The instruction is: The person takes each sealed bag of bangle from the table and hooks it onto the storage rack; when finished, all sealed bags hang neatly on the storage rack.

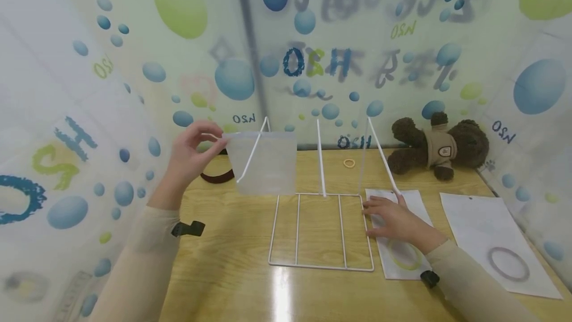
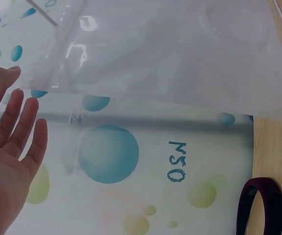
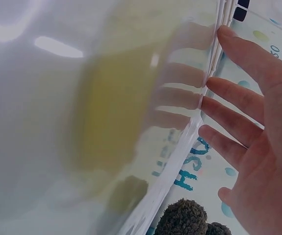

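My left hand pinches the upper corner of a frosted, see-through bag, which hangs beside a white wire rack. In the left wrist view the bag spreads out flat, with a faint round outline on it. My right hand is at the rack's right side, its fingers extended. The right wrist view has those fingertips touching the edge of a glossy, milky sheet with a blurred yellow patch. Under that hand lies a pale, flat bag or sheet bearing a yellow-green ring.
Farther right lies another pale flat bag or sheet with a greyish ring. A teddy bear lies at the back right. A small yellowish ring and a dark brown band lie behind the rack. Printed curtains enclose the table.
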Tool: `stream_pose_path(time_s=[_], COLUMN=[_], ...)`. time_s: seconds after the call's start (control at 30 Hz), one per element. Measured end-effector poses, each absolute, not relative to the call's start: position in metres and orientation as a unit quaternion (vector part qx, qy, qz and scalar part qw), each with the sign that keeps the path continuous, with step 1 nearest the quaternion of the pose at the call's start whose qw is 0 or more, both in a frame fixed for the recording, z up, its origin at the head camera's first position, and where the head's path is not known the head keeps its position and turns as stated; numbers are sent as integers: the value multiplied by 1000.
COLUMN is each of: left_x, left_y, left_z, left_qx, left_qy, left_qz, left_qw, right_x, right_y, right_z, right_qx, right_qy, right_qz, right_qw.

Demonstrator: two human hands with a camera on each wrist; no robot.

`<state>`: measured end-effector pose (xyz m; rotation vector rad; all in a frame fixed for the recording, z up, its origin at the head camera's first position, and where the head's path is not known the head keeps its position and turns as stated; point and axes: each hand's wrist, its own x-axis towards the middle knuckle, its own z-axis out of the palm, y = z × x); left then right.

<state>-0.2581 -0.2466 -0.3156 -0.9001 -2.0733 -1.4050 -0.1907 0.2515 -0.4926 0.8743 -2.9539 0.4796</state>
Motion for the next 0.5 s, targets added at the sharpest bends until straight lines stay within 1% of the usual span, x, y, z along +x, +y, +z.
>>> stream_pose_path(time_s=[0.1, 0.2, 0.37, 0.5], left_x=[-249, -239, -221, -206], left_y=[-250, -253, -255, -255], left_z=[-315, -315, -322, -339], left_qx=[-340, -352, -376, -388], left_qy=[-743, -732, -748, -776], left_qz=[-517, -523, -492, -450], left_qw=[256, 259, 237, 208], right_x=[-191, -191, -190, -191], right_y=[252, 253, 254, 252], right_z=[-493, -493, -492, -493], right_qx=[280, 279, 281, 286], right_qy=[-948, -948, -946, -945], right_qz=[152, 153, 159, 160], right_qw=[16, 16, 19, 22])
